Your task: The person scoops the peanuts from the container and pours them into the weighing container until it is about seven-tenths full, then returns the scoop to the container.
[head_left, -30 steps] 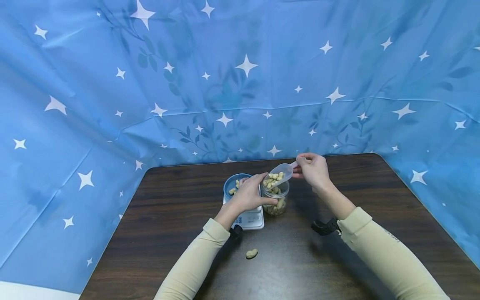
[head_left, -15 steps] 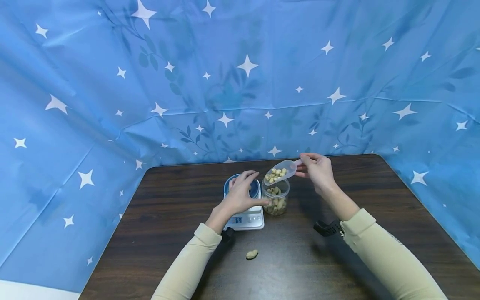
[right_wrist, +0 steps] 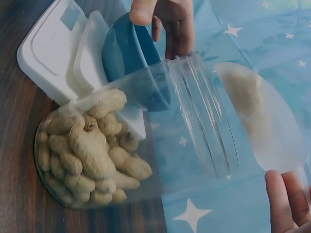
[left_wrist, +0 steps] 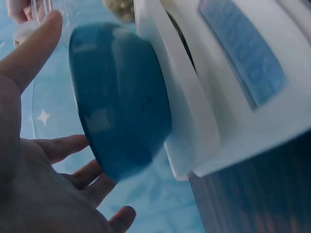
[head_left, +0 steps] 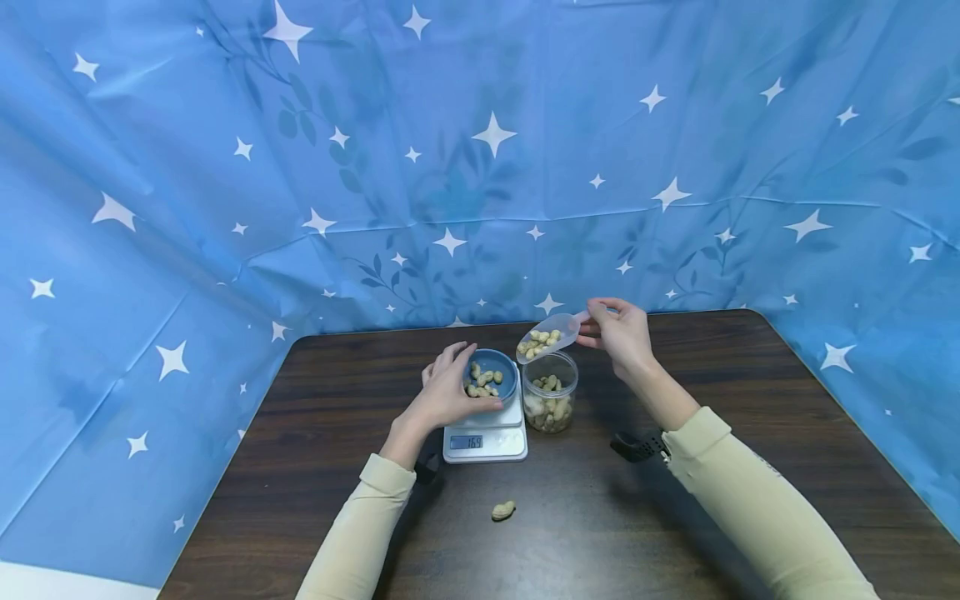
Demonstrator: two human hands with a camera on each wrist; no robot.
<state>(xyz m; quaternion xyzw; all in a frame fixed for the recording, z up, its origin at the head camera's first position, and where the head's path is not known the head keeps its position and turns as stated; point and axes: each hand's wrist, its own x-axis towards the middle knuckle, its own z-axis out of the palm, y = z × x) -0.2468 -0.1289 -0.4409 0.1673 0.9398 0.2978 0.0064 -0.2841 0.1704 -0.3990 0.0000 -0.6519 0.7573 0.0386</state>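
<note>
My right hand pinches the handle of a clear plastic scoop, which holds several peanuts. The scoop tilts down to the left over the mouth of a clear jar part filled with peanuts. My left hand is at the left side of a blue bowl, thumb in front and fingers spread behind; how firmly it touches is unclear. Several peanuts lie in the bowl, which sits on a white kitchen scale. The scale's display shows digits like 169.
A single peanut lies on the dark wooden table in front of the scale. The jar stands close against the scale's right side. A blue curtain with white stars hangs behind the table's far edge.
My left hand has gone from between bowl and jar to the bowl's left side, uncovering bowl and display. The scoop rose from the jar's mouth and shifted left toward the bowl.
</note>
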